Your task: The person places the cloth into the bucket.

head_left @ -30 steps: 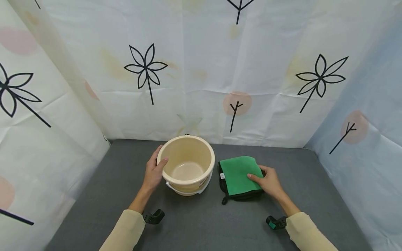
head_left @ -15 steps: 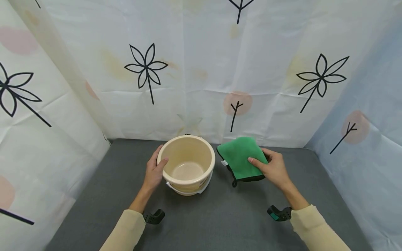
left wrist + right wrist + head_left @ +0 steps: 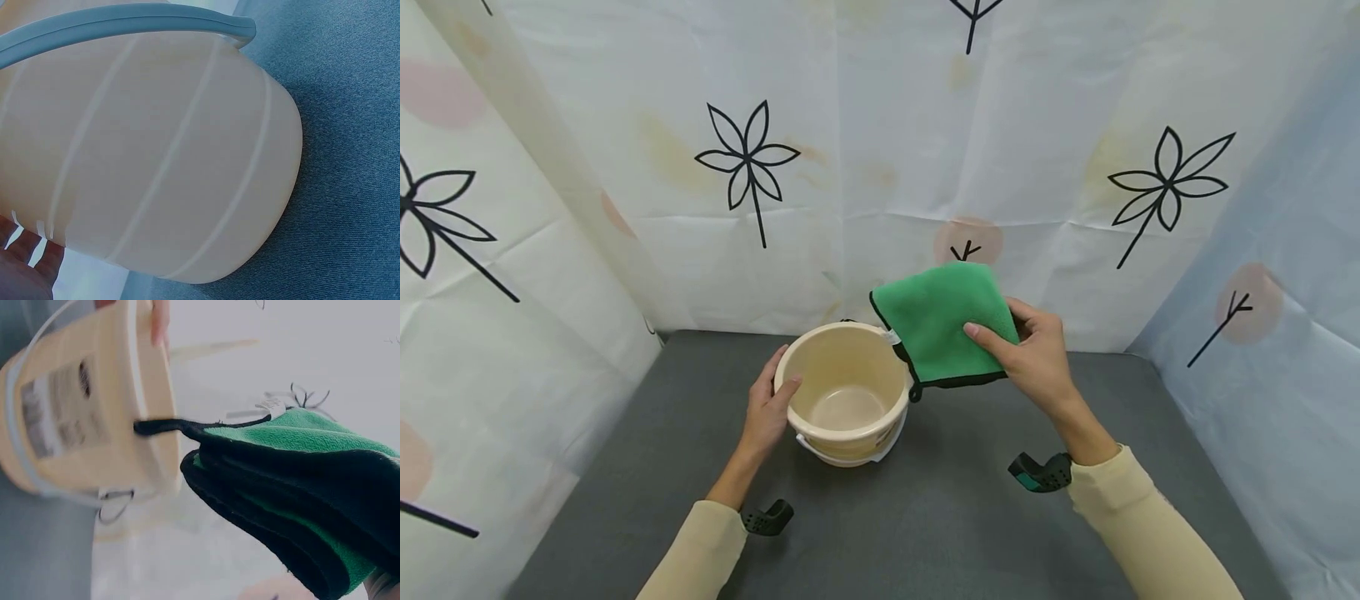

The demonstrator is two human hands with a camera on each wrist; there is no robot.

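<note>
A cream bucket [image 3: 846, 412] stands upright on the grey table, its pale handle [image 3: 850, 458] hanging down at the front. My left hand [image 3: 769, 408] grips its left rim, thumb over the inside and fingers along the outer wall; the left wrist view shows those fingers [image 3: 28, 259] on the ribbed side. My right hand [image 3: 1037, 350] pinches a folded green cloth [image 3: 951, 325] with black edging, thumb on top. Held above the table, the cloth overlaps the bucket's right rim in the head view. Its hanging loop [image 3: 156, 427] appears in front of the bucket in the right wrist view.
Grey fabric covers the table [image 3: 955, 517]. White printed curtains [image 3: 850, 183] enclose it at the back and both sides. A black band with a dark device [image 3: 1040, 473] sits at the right wrist, and a similar device [image 3: 769, 518] at the left.
The right hand has lifted the green cloth off the table and carried it up and left, to the bucket's right rim. The left hand and the bucket have stayed in place.
</note>
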